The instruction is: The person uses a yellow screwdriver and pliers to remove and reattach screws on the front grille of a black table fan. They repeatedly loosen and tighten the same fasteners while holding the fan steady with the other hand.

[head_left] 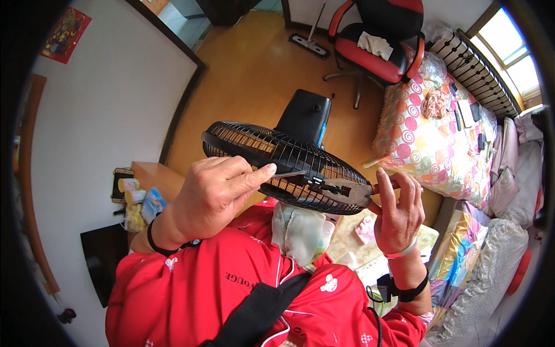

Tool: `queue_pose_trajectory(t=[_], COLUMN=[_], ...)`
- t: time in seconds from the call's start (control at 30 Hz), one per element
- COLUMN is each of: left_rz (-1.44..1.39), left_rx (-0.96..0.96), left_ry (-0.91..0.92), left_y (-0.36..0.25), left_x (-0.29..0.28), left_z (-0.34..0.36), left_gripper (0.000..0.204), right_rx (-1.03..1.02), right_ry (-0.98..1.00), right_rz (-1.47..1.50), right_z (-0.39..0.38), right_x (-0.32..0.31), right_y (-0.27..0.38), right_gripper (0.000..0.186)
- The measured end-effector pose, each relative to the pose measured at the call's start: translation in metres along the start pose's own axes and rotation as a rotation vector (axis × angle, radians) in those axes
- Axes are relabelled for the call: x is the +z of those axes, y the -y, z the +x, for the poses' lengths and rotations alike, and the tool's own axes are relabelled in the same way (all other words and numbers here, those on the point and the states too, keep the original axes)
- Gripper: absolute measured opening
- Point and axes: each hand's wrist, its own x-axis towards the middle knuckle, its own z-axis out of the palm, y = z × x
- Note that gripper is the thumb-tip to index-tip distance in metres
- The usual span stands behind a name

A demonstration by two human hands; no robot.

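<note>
Apparently working on the black fan, tilted between left hand and right hand. With left fingers, pinching a thin grey strip over the guard; with right fingers, curling narrowly at a slotted grey-brown piece, cannot tell how firmly. Next, probably calls for steady, fine aim. Roomier forward, over the floor; tighter rightward, by the bed.

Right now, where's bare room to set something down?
The wood floor is bare between the white wall and the fan; another patch lies between fan and red-black chair. The patterned cloth's near end looks free. Crowded: its far right side, with crumpled bundle and small items; jars and bags at left.
</note>
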Motion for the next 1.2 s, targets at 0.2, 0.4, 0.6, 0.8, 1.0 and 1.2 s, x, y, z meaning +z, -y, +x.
queue_pose_trajectory(t=[0.2, 0.4, 0.6, 0.8, 1.0, 1.2], left_rz=[0.021, 0.027, 0.027, 0.03, 0.03, 0.027], left_rx=[0.02, 0.026, 0.01, 0.014, 0.017, 0.01], left_ry=[-0.002, -0.017, -0.02, -0.026, -0.015, -0.004], left_y=[-0.002, -0.003, -0.005, -0.004, -0.004, -0.004], left_x=[0.002, 0.002, 0.004, 0.003, 0.003, 0.0], left_z=[0.004, 0.005, 0.004, 0.005, 0.006, 0.006], left_gripper=[0.046, 0.044, 0.044, 0.044, 0.043, 0.044], right_rx=[-0.022, 0.039, 0.088, 0.091, 0.096, 0.087], right_ry=[-0.015, 0.008, 0.031, 0.024, -0.003, -0.007], right_rz=[-0.015, 0.021, 0.048, 0.065, 0.083, 0.091], right_z=[-0.006, -0.009, -0.011, -0.009, -0.007, -0.006], right_x=[0.002, 0.003, 0.002, 0.003, 0.004, 0.005], right_y=[-0.005, -0.002, 0.0, 0.002, 0.005, 0.007], right_gripper=[0.076, 0.075, 0.074, 0.075, 0.074, 0.074])
